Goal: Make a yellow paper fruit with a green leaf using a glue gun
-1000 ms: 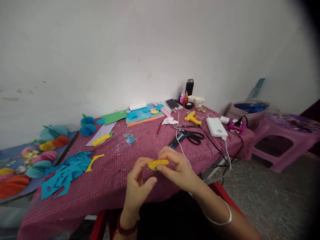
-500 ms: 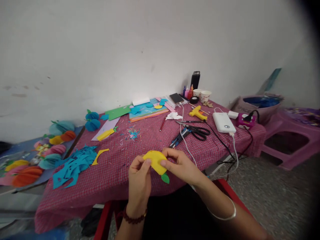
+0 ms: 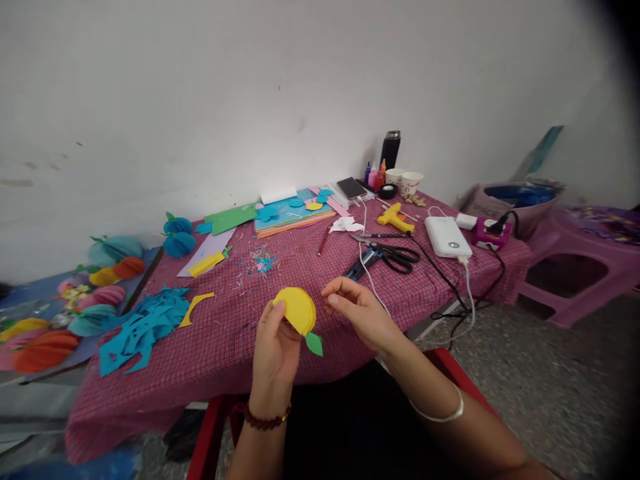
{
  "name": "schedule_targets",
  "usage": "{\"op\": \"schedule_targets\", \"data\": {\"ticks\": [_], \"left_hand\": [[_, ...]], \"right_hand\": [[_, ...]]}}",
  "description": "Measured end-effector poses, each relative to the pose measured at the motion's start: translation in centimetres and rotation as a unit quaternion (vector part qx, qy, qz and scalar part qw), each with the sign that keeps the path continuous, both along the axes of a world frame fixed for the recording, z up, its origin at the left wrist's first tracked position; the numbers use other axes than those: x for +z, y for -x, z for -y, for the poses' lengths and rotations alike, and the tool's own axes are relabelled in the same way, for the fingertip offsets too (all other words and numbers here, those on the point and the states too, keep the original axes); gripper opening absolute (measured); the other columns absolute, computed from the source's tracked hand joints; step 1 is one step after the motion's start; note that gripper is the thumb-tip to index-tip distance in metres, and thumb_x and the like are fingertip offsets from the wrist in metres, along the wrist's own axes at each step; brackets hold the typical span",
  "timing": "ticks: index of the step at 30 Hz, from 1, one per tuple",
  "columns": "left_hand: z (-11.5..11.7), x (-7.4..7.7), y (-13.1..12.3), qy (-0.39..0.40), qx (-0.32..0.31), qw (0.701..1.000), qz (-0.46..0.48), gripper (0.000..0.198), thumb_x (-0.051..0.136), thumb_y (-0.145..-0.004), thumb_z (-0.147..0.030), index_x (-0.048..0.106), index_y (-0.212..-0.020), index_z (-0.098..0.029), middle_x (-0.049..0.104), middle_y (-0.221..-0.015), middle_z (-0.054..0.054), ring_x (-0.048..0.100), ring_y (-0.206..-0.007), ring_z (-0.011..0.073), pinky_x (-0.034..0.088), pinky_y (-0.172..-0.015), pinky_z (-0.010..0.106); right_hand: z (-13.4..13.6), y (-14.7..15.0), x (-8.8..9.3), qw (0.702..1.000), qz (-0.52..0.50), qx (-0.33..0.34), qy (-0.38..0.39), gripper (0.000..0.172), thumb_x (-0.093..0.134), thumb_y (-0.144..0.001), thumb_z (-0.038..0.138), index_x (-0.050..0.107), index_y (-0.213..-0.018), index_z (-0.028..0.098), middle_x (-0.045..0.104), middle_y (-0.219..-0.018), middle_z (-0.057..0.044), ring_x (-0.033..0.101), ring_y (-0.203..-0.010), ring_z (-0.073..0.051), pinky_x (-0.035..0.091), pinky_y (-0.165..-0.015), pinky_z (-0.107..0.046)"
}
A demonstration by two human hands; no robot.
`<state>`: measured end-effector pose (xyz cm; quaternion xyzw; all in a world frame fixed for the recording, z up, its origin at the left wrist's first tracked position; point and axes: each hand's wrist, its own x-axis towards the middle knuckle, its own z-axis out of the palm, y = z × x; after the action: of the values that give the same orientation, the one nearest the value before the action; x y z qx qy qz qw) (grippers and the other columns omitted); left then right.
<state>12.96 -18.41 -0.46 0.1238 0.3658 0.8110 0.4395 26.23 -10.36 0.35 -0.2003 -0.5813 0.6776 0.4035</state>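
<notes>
Left hand (image 3: 276,350) grips a yellow half-round piece (image 3: 296,310) at its left end, thumb on the upper face and the other fingers behind, holding it up over the near edge of the checked-cloth bench (image 3: 235,333). A green leaf (image 3: 315,344) juts from the piece's lower right corner. Right hand (image 3: 364,313) is loosely open, fingers curled, just beside the piece but apart from it, also over the near edge.

Toward the bench's left edge lie a heap of blue scraps (image 3: 145,327) and, just beside it, a curved yellow offcut (image 3: 196,308). Beyond the right hand, black-handled scissors (image 3: 397,257) lie against a blue cutter (image 3: 367,260). Farther back are a yellow glue gun (image 3: 395,219) and a crumpled white tissue (image 3: 346,224). A white power bank (image 3: 447,237) sits near the right edge. Along the far edge are stacked coloured sheets (image 3: 287,220), a phone (image 3: 351,189) and, at the far right corner, paper cups (image 3: 411,183) and a black flask (image 3: 391,150).
</notes>
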Motion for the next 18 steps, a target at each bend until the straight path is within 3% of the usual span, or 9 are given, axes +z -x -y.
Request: {"op": "schedule_targets", "data": {"ticks": [6, 10, 14, 18], "left_hand": [[-0.2, -0.2, 0.2, 0.001, -0.023, 1.000, 0.020, 0.011, 0.074, -0.077, -0.024, 0.071, -0.086, -0.017, 0.075, -0.084, 0.002, 0.068, -0.067, 0.0110, 0.056, -0.059, 0.019], [-0.2, -0.3, 0.1, 0.015, -0.041, 0.999, -0.003, 0.012, 0.072, -0.080, -0.026, 0.072, -0.089, -0.018, 0.074, -0.083, 0.003, 0.066, -0.061, 0.0113, 0.055, -0.054, 0.020], [0.1, -0.2, -0.2, 0.011, -0.018, 0.998, -0.058, 0.018, 0.078, -0.073, -0.030, 0.070, -0.083, -0.018, 0.074, -0.082, 0.002, 0.068, -0.066, 0.0131, 0.057, -0.059, 0.022], [1.0, 0.3, -0.7, -0.010, 0.022, 0.992, -0.120, 0.018, 0.083, -0.067, -0.026, 0.068, -0.075, -0.019, 0.071, -0.077, -0.001, 0.065, -0.065, 0.0112, 0.053, -0.059, 0.020]], "right_hand": [[0.1, -0.2, -0.5, 1.000, -0.007, 0.021, 0.019, 0.030, 0.071, -0.077, 0.045, 0.057, -0.080, 0.019, 0.048, -0.057, 0.008, 0.044, -0.046, -0.007, 0.040, -0.049, -0.022], [0.1, -0.3, -0.8, 0.999, -0.002, 0.031, 0.017, 0.037, 0.066, -0.082, 0.051, 0.049, -0.070, 0.020, 0.037, -0.044, 0.011, 0.034, -0.036, -0.006, 0.028, -0.039, -0.019], [0.4, -0.5, -0.5, 0.999, 0.000, 0.037, -0.012, 0.043, 0.062, -0.084, 0.057, 0.049, -0.068, 0.019, 0.043, -0.052, 0.008, 0.038, -0.043, -0.006, 0.030, -0.043, -0.020], [1.1, -0.5, 0.1, 0.998, -0.002, 0.048, -0.050, 0.042, 0.068, -0.079, 0.057, 0.057, -0.091, 0.018, 0.054, -0.074, 0.002, 0.049, -0.063, -0.010, 0.039, -0.057, -0.023]]}}
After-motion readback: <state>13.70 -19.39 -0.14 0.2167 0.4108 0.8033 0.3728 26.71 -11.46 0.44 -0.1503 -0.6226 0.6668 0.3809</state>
